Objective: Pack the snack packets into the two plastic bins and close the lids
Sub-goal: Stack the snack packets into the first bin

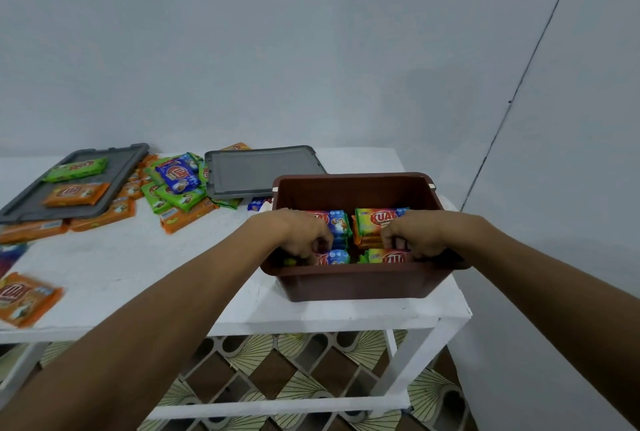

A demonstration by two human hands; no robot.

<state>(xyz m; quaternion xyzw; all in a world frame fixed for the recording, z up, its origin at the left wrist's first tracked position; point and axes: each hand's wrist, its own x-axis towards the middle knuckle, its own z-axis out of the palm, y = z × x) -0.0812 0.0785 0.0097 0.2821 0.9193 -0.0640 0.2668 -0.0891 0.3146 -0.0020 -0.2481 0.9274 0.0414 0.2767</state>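
Hands, two, bare: left hand (304, 234) and right hand (414, 234) are both lowered into the brown bin (353, 283), fingers curled down among the packets. Whether a packet is pinched or only pressed flat cannot be told.

Loose orange packet (26, 299): laid at the near left edge of the white table (145, 257), well apart from the bin.

Brown bin: set at the table's near right corner, uncovered, long axis running left to right. Packets are stacked inside in two rows. A blue packet (337, 222) and a rainbow packet (379, 219) top the far row; the near row is partly hidden by the front wall. The stacks are judged to sit below the rim, so room is thought to remain.

Nearer grey lid (256, 170): laid flat just behind the bin's far left corner, long axis parallel to the bin's.

Packet pile (176, 188): green, blue and orange, heaped between the two lids.

Farther grey lid (119, 162): at far left, with a green packet (78, 169) and an orange packet (76, 194) on it.

Second bin: not in view.

Relation governing the coming move: all unpacked stock lies leftward of the hands, so the left hand is judged the nearer for fetching.
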